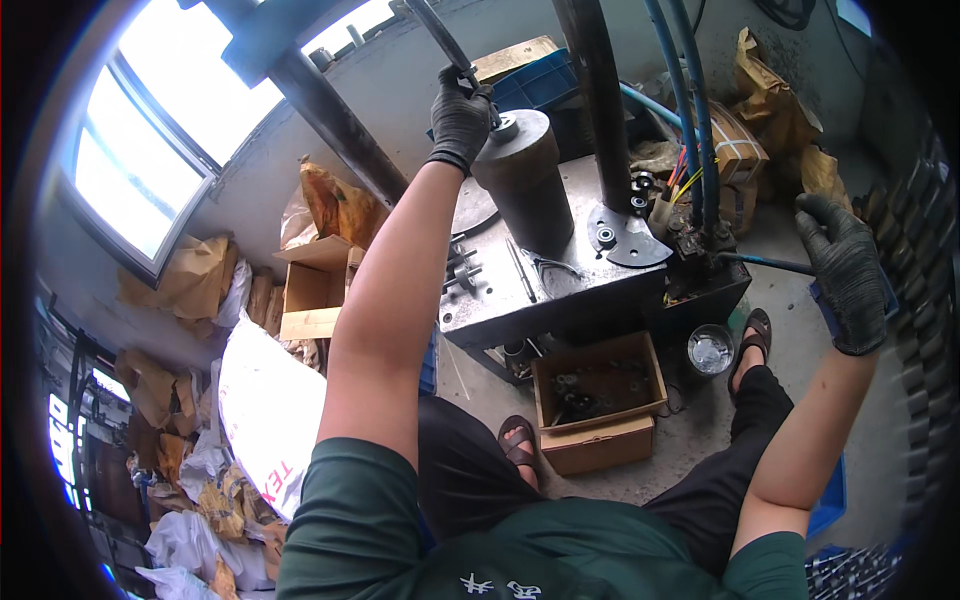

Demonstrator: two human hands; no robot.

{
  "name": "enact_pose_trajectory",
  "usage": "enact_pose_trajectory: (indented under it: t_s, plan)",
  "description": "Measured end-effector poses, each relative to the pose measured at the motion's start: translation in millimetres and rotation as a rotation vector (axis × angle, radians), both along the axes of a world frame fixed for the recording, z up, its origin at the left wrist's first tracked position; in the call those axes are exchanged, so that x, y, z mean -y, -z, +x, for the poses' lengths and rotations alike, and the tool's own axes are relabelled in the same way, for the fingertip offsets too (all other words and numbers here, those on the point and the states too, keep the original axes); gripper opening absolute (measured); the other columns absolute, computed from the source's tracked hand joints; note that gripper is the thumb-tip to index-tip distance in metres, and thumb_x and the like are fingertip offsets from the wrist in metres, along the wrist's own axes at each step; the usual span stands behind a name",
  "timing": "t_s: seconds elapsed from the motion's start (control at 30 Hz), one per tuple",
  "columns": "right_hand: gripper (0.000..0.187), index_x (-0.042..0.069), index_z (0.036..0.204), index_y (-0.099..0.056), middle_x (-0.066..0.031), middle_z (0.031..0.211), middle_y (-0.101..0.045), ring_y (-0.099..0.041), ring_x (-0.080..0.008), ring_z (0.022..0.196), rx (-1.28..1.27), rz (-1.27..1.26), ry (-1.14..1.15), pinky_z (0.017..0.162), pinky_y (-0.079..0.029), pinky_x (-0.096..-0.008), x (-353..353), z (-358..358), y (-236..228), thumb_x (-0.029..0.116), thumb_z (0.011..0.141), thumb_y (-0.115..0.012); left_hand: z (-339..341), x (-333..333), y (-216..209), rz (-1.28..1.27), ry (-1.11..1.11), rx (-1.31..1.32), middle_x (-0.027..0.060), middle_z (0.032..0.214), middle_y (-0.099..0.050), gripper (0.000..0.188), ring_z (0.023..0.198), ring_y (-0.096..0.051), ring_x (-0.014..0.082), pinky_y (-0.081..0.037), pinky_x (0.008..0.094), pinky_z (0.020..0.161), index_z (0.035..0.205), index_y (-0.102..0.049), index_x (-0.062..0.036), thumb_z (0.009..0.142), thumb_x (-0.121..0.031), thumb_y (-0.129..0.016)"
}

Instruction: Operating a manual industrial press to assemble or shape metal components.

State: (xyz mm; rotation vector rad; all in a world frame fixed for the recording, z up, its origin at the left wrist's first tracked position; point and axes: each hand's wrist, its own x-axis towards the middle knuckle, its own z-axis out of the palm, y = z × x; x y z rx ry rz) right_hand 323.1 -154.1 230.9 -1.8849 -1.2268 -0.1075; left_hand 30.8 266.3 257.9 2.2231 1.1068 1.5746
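My left hand (461, 122), in a dark grey work glove, is closed around the lower end of a metal rod (440, 38). Beneath its fingers a small ring-shaped metal part (508, 124) sits on top of a thick steel cylinder (528, 190), which stands on the metal worktable (590, 288). My fingers partly hide where rod and part meet. Off to the right, my gloved right hand (845, 270) has its fingers stretched upward. The end of a thin lever (765, 262) with a blue section meets its palm side.
Dark columns (598, 100) rise beside the cylinder. A fan-shaped metal plate (625, 238) and several small shafts (460, 268) lie on the table. Below stand a cardboard box (600, 385) of small parts and a round metal tin (710, 350). A white sack (268, 400) leans at left.
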Motion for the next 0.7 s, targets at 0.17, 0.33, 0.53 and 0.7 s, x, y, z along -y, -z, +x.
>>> enact_pose_trajectory:
  t_s: [0.17, 0.33, 0.53, 0.7]
  plan:
    - [0.029, 0.003, 0.122, -0.07, -0.0188, 0.109, -0.074, -0.072, -0.0258, 0.098, -0.059, -0.048, -0.054, 0.089, -0.054, -0.0367, 1, -5, -1, 0.017, 0.097, -0.065, 1, 1, -5, -0.029, 0.015, -0.035, 0.0148, 0.086, -0.071, 0.041, 0.081, -0.072, 0.032, -0.055, 0.0446, 0.073, 0.122, -0.05, -0.0136, 0.09, -0.014, -0.075]
    - [0.033, 0.004, 0.123, -0.07, -0.0213, 0.107, -0.073, -0.072, -0.0304, 0.099, 0.03, -0.185, -0.064, 0.088, -0.055, -0.0384, 6, -22, -13, 0.018, 0.093, -0.067, 0, 13, -14, -0.049, 0.005, -0.08, 0.0153, 0.086, -0.071, 0.044, 0.078, -0.074, 0.03, -0.059, 0.0421, 0.071, 0.126, -0.051, -0.0105, 0.09, -0.018, -0.076]
    - [0.035, 0.002, 0.116, -0.072, -0.0209, 0.099, -0.073, -0.072, -0.0342, 0.091, 0.514, -0.529, -0.214, 0.083, -0.057, -0.0416, 15, -30, -20, 0.018, 0.086, -0.064, 0, 20, -15, 0.004, -0.049, -0.101, 0.0156, 0.085, -0.072, 0.043, 0.078, -0.074, 0.0303, -0.059, 0.0418, 0.072, 0.126, -0.051, -0.0098, 0.091, -0.02, -0.074]
    - [0.034, 0.003, 0.11, -0.073, -0.0181, 0.09, -0.073, -0.071, -0.0372, 0.084, 0.432, -0.731, -0.351, 0.079, -0.056, -0.0454, 23, -29, -18, 0.018, 0.08, -0.066, -1, 15, -12, -0.059, 0.03, -0.065, 0.0143, 0.085, -0.072, 0.043, 0.078, -0.075, 0.028, -0.059, 0.0408, 0.07, 0.127, -0.051, -0.0103, 0.092, -0.017, -0.073]
